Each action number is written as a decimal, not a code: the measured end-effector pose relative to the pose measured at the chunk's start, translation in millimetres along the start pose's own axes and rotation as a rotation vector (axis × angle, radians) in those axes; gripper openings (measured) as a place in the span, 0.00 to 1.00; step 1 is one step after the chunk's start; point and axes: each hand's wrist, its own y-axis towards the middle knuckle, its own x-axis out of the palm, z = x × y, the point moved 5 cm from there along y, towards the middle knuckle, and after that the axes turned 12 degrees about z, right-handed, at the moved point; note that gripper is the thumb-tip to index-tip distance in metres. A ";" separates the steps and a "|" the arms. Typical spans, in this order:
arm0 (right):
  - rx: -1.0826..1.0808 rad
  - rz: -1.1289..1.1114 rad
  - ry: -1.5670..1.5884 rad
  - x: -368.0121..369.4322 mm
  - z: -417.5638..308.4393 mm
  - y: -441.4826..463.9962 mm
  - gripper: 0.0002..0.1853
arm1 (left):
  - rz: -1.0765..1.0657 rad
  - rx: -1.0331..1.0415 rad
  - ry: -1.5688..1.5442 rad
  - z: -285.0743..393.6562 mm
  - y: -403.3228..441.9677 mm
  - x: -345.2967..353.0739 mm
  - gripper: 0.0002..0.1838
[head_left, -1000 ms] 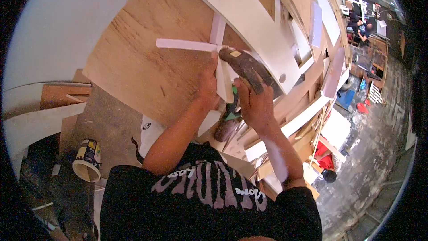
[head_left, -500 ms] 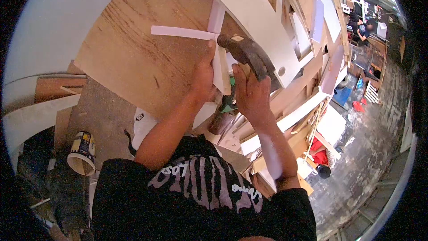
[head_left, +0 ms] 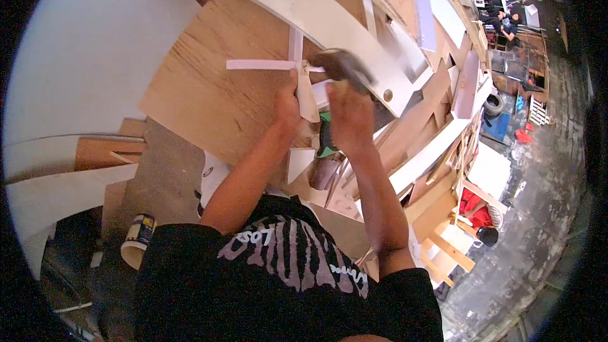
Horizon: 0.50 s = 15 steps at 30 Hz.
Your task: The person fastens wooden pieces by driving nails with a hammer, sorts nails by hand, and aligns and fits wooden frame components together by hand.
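My left hand (head_left: 289, 104) is wrapped round a short, narrow wooden piece (head_left: 307, 92) standing near the end of a pale strip (head_left: 259, 64). Just to the right, my right hand (head_left: 350, 114) grips a hammer (head_left: 345, 68), whose dark head is blurred by motion close to the top of the wooden piece. The strip meets a second pale strip (head_left: 296, 44) on a large brown plywood sheet (head_left: 209, 66). A green-handled saw (head_left: 326, 136) lies below my right hand, partly hidden.
A long white curved board (head_left: 304, 16) crosses above my hands. Wooden offcuts and boards (head_left: 437, 133) pile up on the right. An open tub (head_left: 137, 240) stands at the lower left. Other people (head_left: 503, 24) are at the far upper right, and one in red (head_left: 475, 209) is at the right.
The hammer and my right hand have shifted slightly left and blurred. The camera view has also shifted, so the tub and boards sit differently in the picture. My left hand keeps its hold.
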 end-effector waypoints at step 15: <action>0.872 0.413 0.594 -32.8 -19.1 -159.8 0.17 | -0.062 -0.042 0.478 23.3 -15.2 -48.5 0.29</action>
